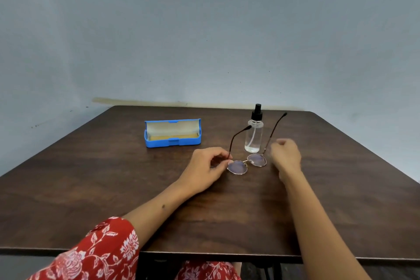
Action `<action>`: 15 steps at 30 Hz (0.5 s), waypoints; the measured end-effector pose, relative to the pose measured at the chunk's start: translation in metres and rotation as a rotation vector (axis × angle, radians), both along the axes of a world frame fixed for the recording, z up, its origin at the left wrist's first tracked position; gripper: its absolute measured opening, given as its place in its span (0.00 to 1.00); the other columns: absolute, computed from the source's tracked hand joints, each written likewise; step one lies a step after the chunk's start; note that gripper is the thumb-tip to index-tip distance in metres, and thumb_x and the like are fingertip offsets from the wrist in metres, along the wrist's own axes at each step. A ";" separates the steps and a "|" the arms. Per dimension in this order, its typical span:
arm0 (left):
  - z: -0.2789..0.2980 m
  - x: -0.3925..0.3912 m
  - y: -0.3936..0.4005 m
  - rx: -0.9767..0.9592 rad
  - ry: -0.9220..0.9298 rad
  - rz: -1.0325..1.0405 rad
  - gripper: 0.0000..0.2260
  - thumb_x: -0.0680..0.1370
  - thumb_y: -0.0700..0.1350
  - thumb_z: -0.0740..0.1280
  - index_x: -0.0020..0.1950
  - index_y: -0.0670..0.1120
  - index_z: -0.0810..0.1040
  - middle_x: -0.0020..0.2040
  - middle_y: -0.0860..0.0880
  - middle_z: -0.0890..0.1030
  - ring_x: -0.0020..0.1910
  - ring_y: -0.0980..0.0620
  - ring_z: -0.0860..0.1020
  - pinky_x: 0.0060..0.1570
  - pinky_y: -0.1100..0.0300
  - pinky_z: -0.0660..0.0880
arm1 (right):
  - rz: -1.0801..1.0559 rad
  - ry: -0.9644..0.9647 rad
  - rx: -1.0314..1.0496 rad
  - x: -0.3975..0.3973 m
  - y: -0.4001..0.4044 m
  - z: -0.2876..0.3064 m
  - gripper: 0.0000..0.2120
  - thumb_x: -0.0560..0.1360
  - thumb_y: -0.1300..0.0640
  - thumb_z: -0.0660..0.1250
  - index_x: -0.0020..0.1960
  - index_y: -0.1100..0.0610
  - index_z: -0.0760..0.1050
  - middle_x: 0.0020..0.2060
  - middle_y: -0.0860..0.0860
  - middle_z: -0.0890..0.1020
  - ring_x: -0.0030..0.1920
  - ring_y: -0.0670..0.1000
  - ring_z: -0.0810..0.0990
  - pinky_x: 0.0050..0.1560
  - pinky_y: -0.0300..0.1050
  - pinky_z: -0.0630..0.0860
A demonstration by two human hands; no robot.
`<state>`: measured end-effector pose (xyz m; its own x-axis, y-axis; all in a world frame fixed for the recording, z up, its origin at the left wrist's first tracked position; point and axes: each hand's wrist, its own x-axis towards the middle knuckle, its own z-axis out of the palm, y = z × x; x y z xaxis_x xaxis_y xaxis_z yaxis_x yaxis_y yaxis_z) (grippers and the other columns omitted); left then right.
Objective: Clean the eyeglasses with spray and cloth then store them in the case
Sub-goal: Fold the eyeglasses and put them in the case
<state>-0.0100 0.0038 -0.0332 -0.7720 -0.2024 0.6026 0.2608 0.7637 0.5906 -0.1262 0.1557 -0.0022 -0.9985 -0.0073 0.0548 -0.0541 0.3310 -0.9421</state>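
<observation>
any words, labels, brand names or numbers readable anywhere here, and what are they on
None: no text can be read in this view.
The spray bottle is clear with a black pump top and shows no label.
The open blue case shows no brand or print on its lid or lining.
The eyeglasses show no marking legible on frame or arms.
The sleeve has a floral pattern only, no lettering.

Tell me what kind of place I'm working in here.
Probably a plain room at home, set up as a small work spot: a dark wooden table pushed against a bare blue-grey wall, holding only eyeglasses, a spray bottle and an open blue case.
</observation>
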 end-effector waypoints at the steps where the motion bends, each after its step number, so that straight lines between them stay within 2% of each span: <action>1: 0.000 0.000 -0.001 0.020 0.000 0.007 0.04 0.74 0.41 0.70 0.47 0.44 0.83 0.41 0.56 0.82 0.42 0.64 0.79 0.43 0.74 0.71 | 0.057 -0.024 0.040 -0.001 -0.002 -0.004 0.17 0.74 0.62 0.59 0.62 0.59 0.74 0.60 0.56 0.77 0.60 0.57 0.73 0.57 0.45 0.69; 4: 0.001 0.001 -0.006 0.055 0.006 0.050 0.03 0.74 0.40 0.70 0.46 0.44 0.83 0.40 0.54 0.82 0.41 0.62 0.79 0.42 0.74 0.72 | 0.133 -0.027 0.100 -0.001 -0.011 -0.010 0.13 0.73 0.61 0.62 0.57 0.58 0.76 0.55 0.56 0.79 0.56 0.56 0.76 0.51 0.43 0.70; 7: 0.002 0.003 -0.020 0.104 0.022 0.141 0.03 0.73 0.39 0.71 0.46 0.42 0.83 0.40 0.50 0.83 0.41 0.59 0.80 0.41 0.73 0.73 | 0.146 0.020 0.134 -0.001 -0.021 -0.012 0.11 0.74 0.59 0.64 0.55 0.58 0.76 0.55 0.57 0.79 0.57 0.57 0.76 0.55 0.46 0.70; 10: 0.000 0.005 -0.037 0.186 0.012 0.226 0.03 0.73 0.38 0.70 0.45 0.43 0.83 0.38 0.49 0.83 0.39 0.55 0.82 0.45 0.62 0.79 | 0.162 0.120 0.152 0.002 -0.033 -0.018 0.03 0.75 0.57 0.66 0.47 0.57 0.76 0.50 0.57 0.81 0.56 0.58 0.77 0.54 0.45 0.70; 12: 0.000 0.007 -0.045 0.241 -0.004 0.256 0.03 0.74 0.38 0.70 0.45 0.43 0.82 0.37 0.48 0.83 0.38 0.51 0.83 0.44 0.54 0.81 | 0.174 0.192 0.128 0.003 -0.040 -0.023 0.06 0.75 0.58 0.66 0.39 0.54 0.72 0.45 0.58 0.83 0.51 0.59 0.79 0.53 0.46 0.73; 15: -0.001 0.008 -0.053 0.281 -0.017 0.295 0.04 0.75 0.37 0.69 0.48 0.42 0.82 0.37 0.47 0.82 0.38 0.49 0.83 0.46 0.51 0.81 | 0.213 0.256 0.124 0.004 -0.047 -0.027 0.10 0.75 0.58 0.67 0.36 0.51 0.70 0.39 0.56 0.83 0.45 0.59 0.81 0.49 0.47 0.75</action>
<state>-0.0020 -0.0495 -0.0342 -0.6658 -0.5713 0.4799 0.0433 0.6126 0.7892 -0.1219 0.1087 -0.0294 -0.9278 -0.2363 0.2886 -0.3634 0.3976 -0.8425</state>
